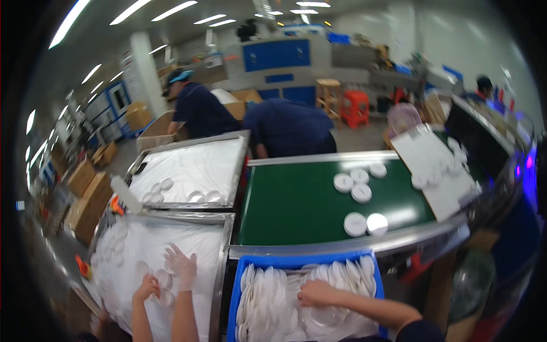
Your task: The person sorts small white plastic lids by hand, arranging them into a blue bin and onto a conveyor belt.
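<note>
My left hand [181, 268], in a thin pale glove, is raised over the lower left tray with its fingers spread, holding nothing. Small white round lids [162, 279] lie on the tray's clear film beside it. Another bare hand [148, 286], apparently a co-worker's, is curled just to its left. My right hand [319, 293], bare, reaches from the lower right into a blue bin [238, 285]. Its fingers are curled down among thin white discs [268, 296] packed in the bin; what they grip is hidden.
Beyond the bin runs a green conveyor belt [290, 199] with several white round lids [361, 192]. A white board [424, 159] crosses its right end. A second film-lined tray [194, 159] lies farther left, by a white bottle [126, 195]. Two people in dark clothes bend behind.
</note>
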